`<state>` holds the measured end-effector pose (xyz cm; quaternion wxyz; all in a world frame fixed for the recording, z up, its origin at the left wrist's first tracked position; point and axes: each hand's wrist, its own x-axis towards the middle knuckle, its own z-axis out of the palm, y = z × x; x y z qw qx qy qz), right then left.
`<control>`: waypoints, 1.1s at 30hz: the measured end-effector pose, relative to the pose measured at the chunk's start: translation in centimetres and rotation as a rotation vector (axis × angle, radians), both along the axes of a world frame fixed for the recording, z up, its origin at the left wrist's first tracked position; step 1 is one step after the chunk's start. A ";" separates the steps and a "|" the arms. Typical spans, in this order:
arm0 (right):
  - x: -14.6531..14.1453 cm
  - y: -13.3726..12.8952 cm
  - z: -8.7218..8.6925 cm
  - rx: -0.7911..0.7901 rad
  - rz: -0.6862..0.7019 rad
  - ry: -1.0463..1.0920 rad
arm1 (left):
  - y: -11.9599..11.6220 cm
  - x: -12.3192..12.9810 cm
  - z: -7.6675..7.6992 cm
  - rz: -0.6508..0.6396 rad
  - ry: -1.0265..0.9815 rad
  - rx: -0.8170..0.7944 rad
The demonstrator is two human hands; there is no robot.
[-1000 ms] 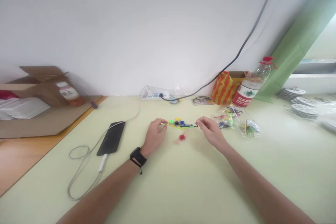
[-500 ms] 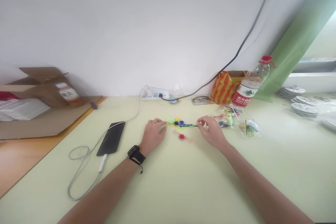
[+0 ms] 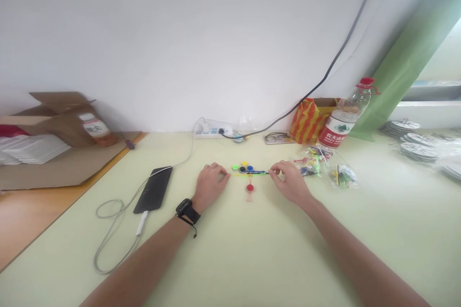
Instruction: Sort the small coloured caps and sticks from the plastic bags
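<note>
Between your right hand (image 3: pixel 291 183), which seems to pinch the dark strip (image 3: pixel 267 173), and your left hand (image 3: pixel 212 184), at the yellow strip (image 3: pixel 236 175) with grip I cannot tell, a finger slip could knock the red spinner (image 3: pixel 249 188).

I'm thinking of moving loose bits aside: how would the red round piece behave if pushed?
The red round piece looks small and plastic, so probably light. It seems to lie flat on the table, so it would likely slide or turn rather than roll. The pale strips reaching out from it look thin and might bend, though they are blurred.
</note>
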<state>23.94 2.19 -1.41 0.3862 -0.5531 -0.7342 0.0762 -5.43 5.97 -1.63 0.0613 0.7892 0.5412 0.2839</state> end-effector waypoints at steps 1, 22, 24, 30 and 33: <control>0.0 0.0 0.0 -0.002 0.001 -0.003 | 0.0 0.0 0.0 0.005 0.003 -0.002; 0.1 -0.2 -0.2 -0.024 0.045 -0.133 | -0.1 0.1 0.1 0.037 0.025 -0.008; 0.1 -0.4 -0.4 -0.036 0.099 -0.217 | 0.0 0.1 0.0 0.012 0.026 -0.017; 0.0 -1.1 -0.9 -0.114 0.146 -0.407 | 0.1 0.1 -0.1 -0.009 0.021 0.002; 0.1 -1.1 -0.6 -0.131 0.126 -0.434 | 0.0 0.1 -0.1 -0.001 0.019 0.007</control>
